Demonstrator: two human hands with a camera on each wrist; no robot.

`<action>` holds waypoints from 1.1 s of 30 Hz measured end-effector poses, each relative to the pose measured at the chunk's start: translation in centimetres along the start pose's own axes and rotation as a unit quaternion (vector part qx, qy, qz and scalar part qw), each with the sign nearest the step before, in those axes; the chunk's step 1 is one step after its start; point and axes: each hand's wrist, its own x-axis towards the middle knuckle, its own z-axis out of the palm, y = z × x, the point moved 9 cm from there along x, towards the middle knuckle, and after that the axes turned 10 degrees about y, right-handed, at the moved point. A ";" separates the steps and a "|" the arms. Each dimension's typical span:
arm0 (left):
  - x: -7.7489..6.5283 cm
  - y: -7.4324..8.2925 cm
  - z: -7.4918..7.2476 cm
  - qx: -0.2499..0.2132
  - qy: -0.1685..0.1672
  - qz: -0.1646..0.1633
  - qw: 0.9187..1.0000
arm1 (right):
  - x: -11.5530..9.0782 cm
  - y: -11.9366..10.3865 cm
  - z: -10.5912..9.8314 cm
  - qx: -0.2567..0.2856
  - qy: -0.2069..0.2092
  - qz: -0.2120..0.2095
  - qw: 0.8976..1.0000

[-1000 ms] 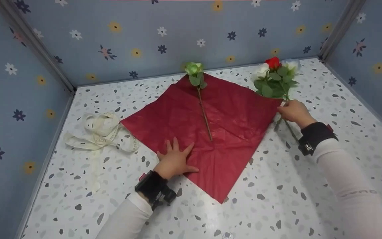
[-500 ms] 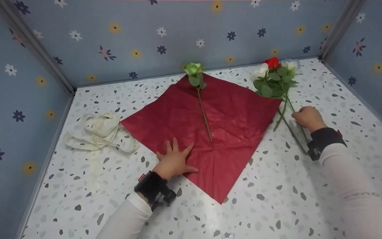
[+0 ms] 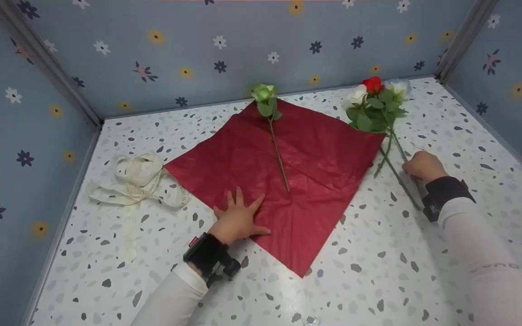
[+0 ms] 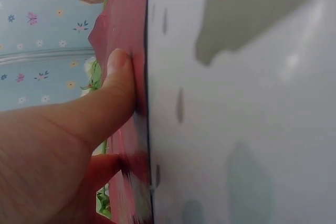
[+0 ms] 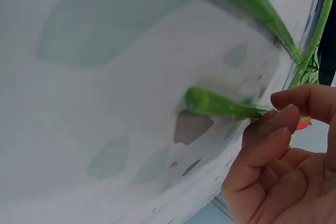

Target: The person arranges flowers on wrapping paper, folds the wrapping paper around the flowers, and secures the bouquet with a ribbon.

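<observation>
My left hand (image 3: pixel 237 221) lies with fingers spread on the lower left edge of a dark red sheet of wrapping paper (image 3: pixel 243 149). In the left wrist view its thumb (image 4: pixel 118 77) presses on the paper. A green rose (image 3: pixel 264 93) lies on the sheet, its long stem running down to the middle. Beyond the paper's right corner, my right hand (image 3: pixel 425 166) pinches a flower stem (image 5: pixel 226 104) between thumb and fingers. That stem belongs to a group with a red rose (image 3: pixel 372 84), a white rose (image 3: pixel 357 96) and a pale bluish rose (image 3: pixel 398 88); which bloom it carries is unclear.
A loosely heaped cream ribbon (image 3: pixel 138 192) with printed lettering lies left of the paper. The speckled white table (image 3: pixel 333 290) is bounded by flower-patterned panels (image 3: pixel 243 50) at the back and both sides.
My right hand has left the paper's right corner, moving right and slightly down to a stem, where it now pinches. My left hand stays on the sheet.
</observation>
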 end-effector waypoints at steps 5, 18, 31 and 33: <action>0.0 0.0 -0.2 0.000 0.001 0.000 1.000 | 0.0 0.5 0.0 -0.016 0.002 0.006 1.000; -0.1 0.0 -0.1 -0.001 0.005 0.002 1.000 | -0.3 -0.6 -0.8 -0.029 0.039 -0.021 0.999; -0.2 0.0 -0.2 -0.004 0.010 0.004 1.000 | 0.1 -4.4 -2.7 0.003 0.154 -0.048 0.987; -0.2 0.0 -0.1 -0.006 0.010 0.004 1.000 | 0.0 -5.0 -3.2 0.011 0.170 -0.050 0.984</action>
